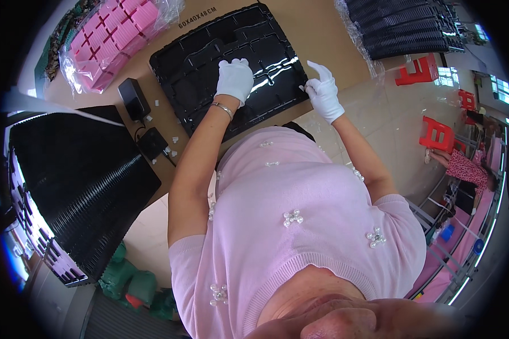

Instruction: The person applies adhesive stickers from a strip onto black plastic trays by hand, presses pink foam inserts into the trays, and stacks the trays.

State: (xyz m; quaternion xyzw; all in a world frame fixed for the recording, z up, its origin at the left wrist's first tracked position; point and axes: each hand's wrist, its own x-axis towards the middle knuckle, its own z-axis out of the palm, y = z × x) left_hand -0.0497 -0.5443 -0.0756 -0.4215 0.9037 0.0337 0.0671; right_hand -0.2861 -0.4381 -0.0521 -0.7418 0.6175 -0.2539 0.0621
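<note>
A glossy black moulded plastic tray [195, 59] with ridges lies on the cardboard surface in front of me. My left hand [235, 81], in a white glove, rests over the middle of this tray with its fingers curled in. What those fingers hold, if anything, is hidden. At the tray's right edge is my right hand [323, 95], also gloved in white. Its index finger stretches out, apart from the thumb, and I see nothing held there.
Pink moulded trays [116, 37] in clear plastic lie at the far left. A stack of black trays [68, 169] stands at the left, near a black power adapter [133, 99]. More black trays [398, 28] sit at the far right, near red stools [436, 134]. Another person's sleeve [468, 169] shows beyond.
</note>
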